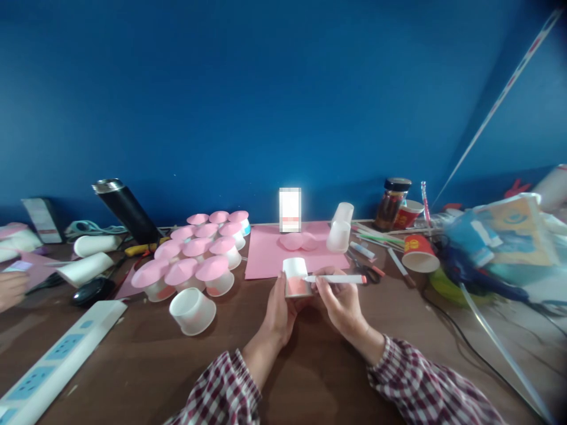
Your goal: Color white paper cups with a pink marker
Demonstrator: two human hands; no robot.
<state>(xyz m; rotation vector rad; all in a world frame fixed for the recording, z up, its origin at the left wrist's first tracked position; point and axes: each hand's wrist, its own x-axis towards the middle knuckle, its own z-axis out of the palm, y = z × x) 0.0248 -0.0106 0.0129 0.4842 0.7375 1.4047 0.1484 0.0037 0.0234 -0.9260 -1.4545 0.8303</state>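
In front of me my left hand (281, 313) is wrapped round a white paper cup (295, 270) whose lower part is coloured pinkish orange. My right hand (341, 301) grips a white marker (341, 279) with a red end, its tip touching or very near the cup's coloured side. Just beyond lies a pink paper sheet (261, 251) with pink paper rounds (291, 240) on it. To the left stand several cups topped with pink paper cones (150, 273). A bare, coloured cup (192, 311) stands nearest me among them.
Stacked clear cups (339, 236), scissors (376, 270), a glue stick (363, 250) and a red cup (419, 254) lie right. A white power strip (57, 360), a black mouse (93, 291) and a black flask (126, 206) are left. Another person's hand (12, 289) shows at the left edge.
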